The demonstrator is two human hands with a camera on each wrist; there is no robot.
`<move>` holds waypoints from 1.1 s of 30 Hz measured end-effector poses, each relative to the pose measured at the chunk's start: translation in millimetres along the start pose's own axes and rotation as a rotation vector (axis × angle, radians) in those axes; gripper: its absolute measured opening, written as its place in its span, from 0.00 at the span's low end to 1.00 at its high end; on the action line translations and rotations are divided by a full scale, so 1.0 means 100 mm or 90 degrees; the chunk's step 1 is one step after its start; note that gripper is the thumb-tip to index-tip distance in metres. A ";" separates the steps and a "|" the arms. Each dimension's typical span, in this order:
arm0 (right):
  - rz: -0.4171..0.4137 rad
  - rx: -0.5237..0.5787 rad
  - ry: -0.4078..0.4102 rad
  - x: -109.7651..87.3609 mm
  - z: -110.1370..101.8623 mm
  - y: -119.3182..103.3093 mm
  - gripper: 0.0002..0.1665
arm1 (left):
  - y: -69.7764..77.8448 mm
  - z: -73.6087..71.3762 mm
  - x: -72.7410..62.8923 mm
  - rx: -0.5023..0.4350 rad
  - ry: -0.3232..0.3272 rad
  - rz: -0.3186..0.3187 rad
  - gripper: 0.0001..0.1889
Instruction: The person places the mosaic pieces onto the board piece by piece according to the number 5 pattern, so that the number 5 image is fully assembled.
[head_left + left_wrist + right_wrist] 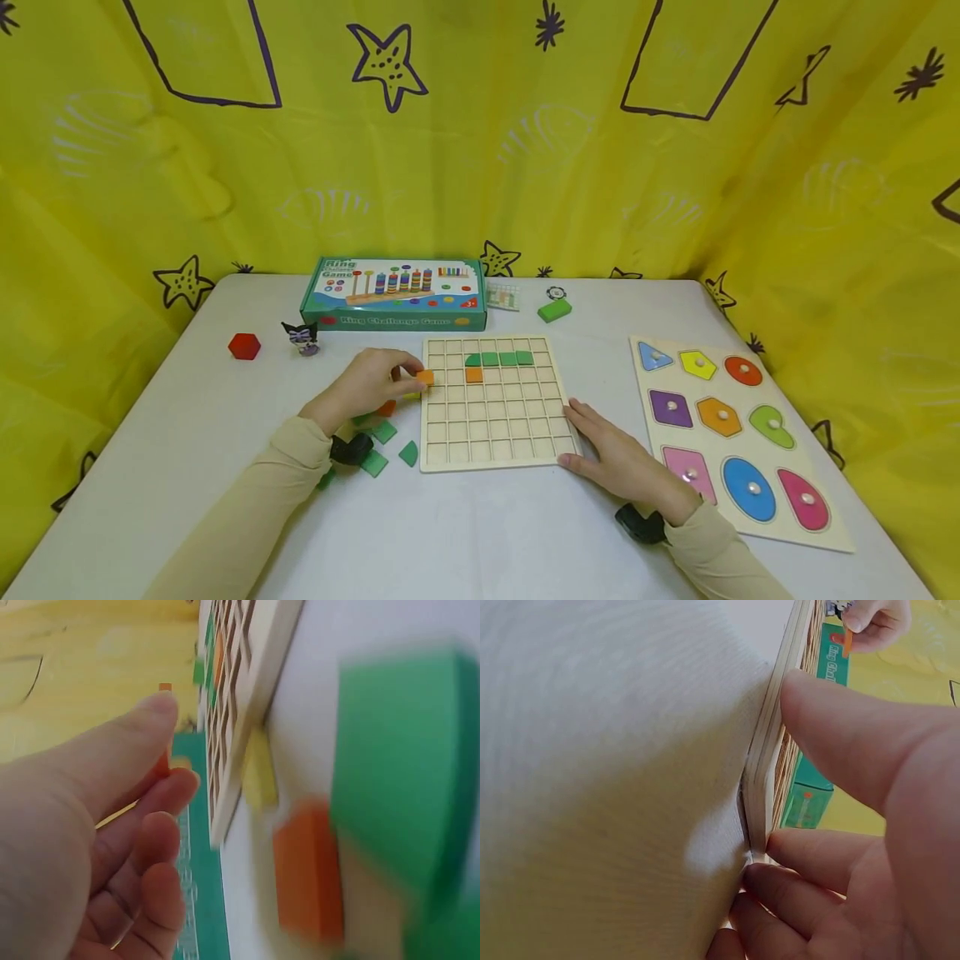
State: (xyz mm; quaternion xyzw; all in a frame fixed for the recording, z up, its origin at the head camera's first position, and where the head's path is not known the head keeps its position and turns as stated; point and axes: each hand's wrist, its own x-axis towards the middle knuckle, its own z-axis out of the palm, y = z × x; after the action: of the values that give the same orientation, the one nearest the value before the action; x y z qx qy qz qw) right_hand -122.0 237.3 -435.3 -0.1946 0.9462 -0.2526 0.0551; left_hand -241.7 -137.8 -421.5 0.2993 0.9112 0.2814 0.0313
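Observation:
An orange square tile (425,377) is pinched between the thumb and fingers of my left hand (367,385), over the left edge of a wooden grid board (498,408). In the board's upper rows lie several green tiles (507,359) in a line, the leftmost with a rounded corner, and one orange tile (474,375) below them. My right hand (618,458) rests at the board's lower right, thumb and fingertips against its edge, as the right wrist view also shows. Loose green pieces (373,463), a red-orange piece (307,874) and a yellow piece (259,769) lie beneath and beside my left hand.
Behind the board stands a green game box (393,296), with a small figurine (303,338) and a red hexagon (244,346) to its left. A green block (555,311) lies at the back. On the right is a knobbed shape puzzle (731,433). Yellow curtains surround the table.

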 end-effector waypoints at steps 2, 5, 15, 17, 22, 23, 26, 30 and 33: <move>-0.001 0.000 0.002 0.00 -0.01 0.00 0.43 | 0.08 0.06 0.06 0.003 0.003 0.015 0.16; -0.002 -0.001 0.003 -0.01 -0.01 0.00 0.43 | 0.20 0.15 0.14 0.005 -0.001 0.028 0.16; -0.006 0.004 0.004 -0.01 0.01 0.01 0.44 | 0.47 0.39 0.33 0.103 -0.003 0.104 0.14; -0.006 0.003 0.003 -0.01 0.01 0.01 0.44 | 0.49 0.41 0.34 0.129 -0.002 0.102 0.14; -0.009 0.001 0.010 -0.01 0.01 0.00 0.43 | 0.51 0.43 0.38 0.150 -0.012 0.088 0.15; -0.010 0.001 0.013 -0.01 0.00 0.00 0.43 | 0.51 0.43 0.39 0.147 -0.016 0.087 0.16; -0.011 0.001 0.015 -0.01 0.00 0.00 0.43 | 0.50 0.45 0.40 0.128 -0.021 0.086 0.18; -0.007 0.002 0.009 -0.01 0.00 0.00 0.44 | 0.46 0.43 0.39 0.096 -0.028 0.071 0.23; -0.004 0.003 0.004 0.00 0.00 0.00 0.44 | 0.40 0.35 0.33 0.078 -0.032 0.051 0.23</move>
State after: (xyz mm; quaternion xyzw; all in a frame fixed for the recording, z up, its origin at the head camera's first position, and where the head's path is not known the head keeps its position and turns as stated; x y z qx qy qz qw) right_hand -121.8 237.8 -435.2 -0.1970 0.9451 -0.2555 0.0516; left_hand -240.0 -75.3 -426.4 0.3437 0.9129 0.2187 0.0247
